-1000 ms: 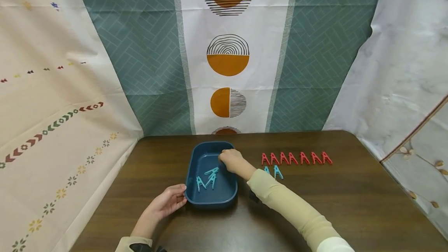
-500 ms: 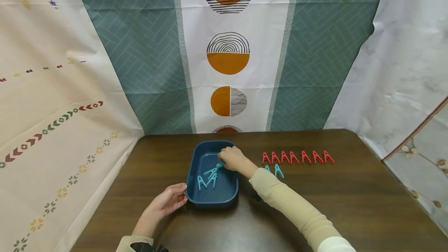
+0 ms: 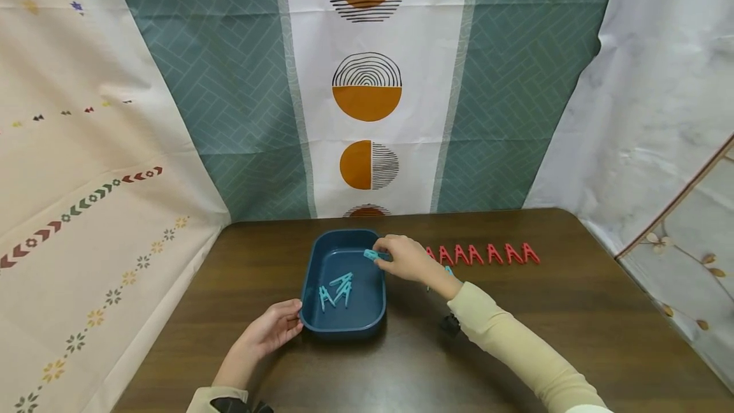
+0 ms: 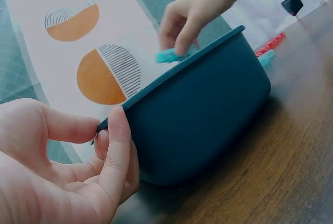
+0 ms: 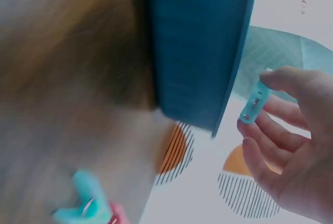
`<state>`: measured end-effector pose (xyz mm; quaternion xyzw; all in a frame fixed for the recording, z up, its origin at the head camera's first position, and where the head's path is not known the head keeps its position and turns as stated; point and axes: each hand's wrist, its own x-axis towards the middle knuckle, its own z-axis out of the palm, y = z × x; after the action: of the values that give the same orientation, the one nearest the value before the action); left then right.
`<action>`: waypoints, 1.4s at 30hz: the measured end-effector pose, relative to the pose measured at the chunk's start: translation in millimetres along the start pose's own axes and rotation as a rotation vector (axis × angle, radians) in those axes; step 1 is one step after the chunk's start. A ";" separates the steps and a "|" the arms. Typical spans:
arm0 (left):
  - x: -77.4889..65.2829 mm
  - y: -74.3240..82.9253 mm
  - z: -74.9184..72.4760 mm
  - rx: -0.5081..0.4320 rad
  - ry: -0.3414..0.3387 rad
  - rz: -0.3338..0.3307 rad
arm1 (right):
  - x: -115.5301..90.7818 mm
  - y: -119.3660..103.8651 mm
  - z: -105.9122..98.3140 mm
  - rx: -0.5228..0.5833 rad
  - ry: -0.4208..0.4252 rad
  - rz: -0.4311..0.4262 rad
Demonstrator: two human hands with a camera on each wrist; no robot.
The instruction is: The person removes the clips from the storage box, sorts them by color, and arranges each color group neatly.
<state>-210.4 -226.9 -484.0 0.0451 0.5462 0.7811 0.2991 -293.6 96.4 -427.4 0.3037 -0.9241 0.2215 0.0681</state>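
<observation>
A dark blue plastic tub stands on the table with several light blue clothespins lying on its floor. My left hand pinches the tub's left rim; in the left wrist view, thumb and fingers close on the edge. Above the tub's right rim, my right hand pinches one light blue clothespin between thumb and fingertips. The right wrist view shows that clothespin held outside the tub wall.
Right of the tub, several red clothespins lie in a row at the back of the brown table. Light blue clothespins lie in front of them, partly hidden by my right arm. Patterned cloth hangs behind the table.
My right hand has lifted a light blue clothespin out of the tub and moved to the right, over the rim. My left hand stays on the tub's left edge.
</observation>
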 end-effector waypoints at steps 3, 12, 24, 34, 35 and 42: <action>-0.5 -0.9 -0.1 0.003 0.009 -0.008 | -13.3 9.3 -2.9 0.054 0.075 0.115; -1.1 -1.0 -0.8 -0.002 -0.007 0.001 | -64.4 46.8 -22.5 0.026 0.168 0.464; -0.5 0.2 -2.7 -0.029 -0.024 0.002 | -100.9 85.3 -23.7 -0.083 0.031 0.725; 0.2 -1.0 -3.0 -0.022 -0.031 0.008 | -100.6 95.6 -22.1 -0.109 -0.037 0.745; 0.2 -1.1 -3.1 -0.025 -0.031 0.008 | -100.1 95.2 -23.4 -0.113 -0.043 0.739; 0.6 -1.0 -3.0 -0.027 -0.024 0.005 | -99.0 93.5 -31.7 -0.104 -0.027 0.720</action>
<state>-211.6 -228.9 -486.2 0.0518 0.5319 0.7885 0.3043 -269.4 230.4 -459.3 -0.0421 -0.9827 0.1801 -0.0111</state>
